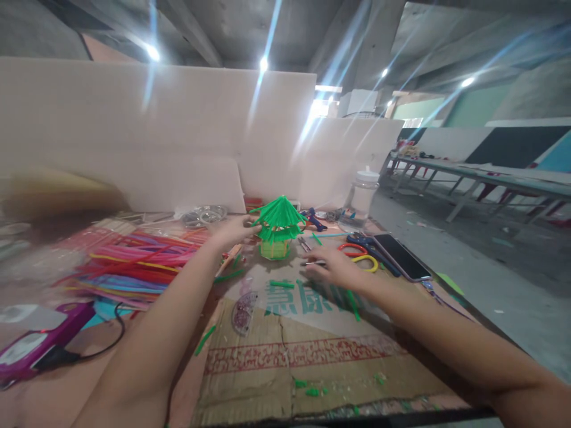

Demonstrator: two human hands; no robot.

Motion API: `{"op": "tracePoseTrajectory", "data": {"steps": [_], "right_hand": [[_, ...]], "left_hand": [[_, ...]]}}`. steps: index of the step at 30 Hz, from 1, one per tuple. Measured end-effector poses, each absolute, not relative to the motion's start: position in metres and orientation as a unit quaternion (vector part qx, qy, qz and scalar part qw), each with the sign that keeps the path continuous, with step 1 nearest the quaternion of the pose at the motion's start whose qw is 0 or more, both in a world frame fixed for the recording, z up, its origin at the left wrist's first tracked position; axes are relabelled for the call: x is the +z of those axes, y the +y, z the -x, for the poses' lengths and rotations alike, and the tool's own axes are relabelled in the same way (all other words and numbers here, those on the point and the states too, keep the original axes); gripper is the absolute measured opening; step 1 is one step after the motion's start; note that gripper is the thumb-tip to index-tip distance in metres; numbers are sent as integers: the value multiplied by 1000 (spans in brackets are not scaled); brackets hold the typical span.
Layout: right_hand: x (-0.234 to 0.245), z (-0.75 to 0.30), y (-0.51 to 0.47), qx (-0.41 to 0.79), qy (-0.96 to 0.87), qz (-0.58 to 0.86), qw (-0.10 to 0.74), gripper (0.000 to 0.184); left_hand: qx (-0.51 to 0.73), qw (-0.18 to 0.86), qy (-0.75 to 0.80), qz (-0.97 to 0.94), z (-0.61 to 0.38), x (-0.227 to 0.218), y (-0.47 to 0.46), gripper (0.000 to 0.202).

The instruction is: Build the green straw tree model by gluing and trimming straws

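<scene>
Green two-tiered pavilion model (281, 215) stands upright at the middle of the surface (31, 404), toward the far side, just beyond the cardboard (250, 389). Its roofs are green strips over a paler, yellow-green base.

Your left hand (236, 232) is at the model's left side, fingers bent, tips against or just beside the upper roof's edge; you cannot tell from this view whether they grip it. Your right hand (334, 268) is low, right and near of the model, apart from it, fingers loosely curled. A thin dark item shows at their tips; whether you hold it cannot be told.

Right of that hand: red-handled scissors (352, 249), yellow-handled scissors (366, 263), smartphone (402, 257). Far right, clear jar (360, 202) with white lid. Left, a heap of coloured pipe cleaners (138, 261). Near your hands, a transparent protractor (244, 312) and a short green piece (282, 285).
</scene>
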State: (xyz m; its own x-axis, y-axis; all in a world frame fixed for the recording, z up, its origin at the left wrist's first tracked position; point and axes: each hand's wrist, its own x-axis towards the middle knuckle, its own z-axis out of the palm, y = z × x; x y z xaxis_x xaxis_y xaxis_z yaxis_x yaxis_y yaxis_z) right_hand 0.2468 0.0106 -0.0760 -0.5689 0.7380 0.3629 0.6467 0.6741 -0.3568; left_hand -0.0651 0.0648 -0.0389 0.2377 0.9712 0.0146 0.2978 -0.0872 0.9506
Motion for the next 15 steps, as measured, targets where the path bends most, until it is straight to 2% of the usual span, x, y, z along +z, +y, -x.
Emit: {"op": "tracePoseTrajectory", "data": {"steps": [4, 5, 6, 9, 10, 15], "right_hand": [[-78, -210, -14, 85, -936, 312, 142, 57], [-81, -203, -15, 76, -940, 305, 134, 58], [-85, -197, -15, 67, -942, 300, 133, 52], [-103, -184, -8, 56, -941, 294, 154, 16], [-108, -182, -6, 60, -939, 296, 163, 10], [-118, -185, -5, 97, -919, 322, 207, 9]], "left_hand": [[350, 494, 481, -634, 68, -32, 58, 42], [351, 497, 480, -632, 68, -31, 57, 41], [353, 499, 479, -629, 69, -30, 56, 39], [368, 501, 481, -618, 71, -33, 59, 38], [375, 501, 483, -612, 71, -34, 61, 39], [397, 513, 485, -587, 71, -41, 67, 47]]}}
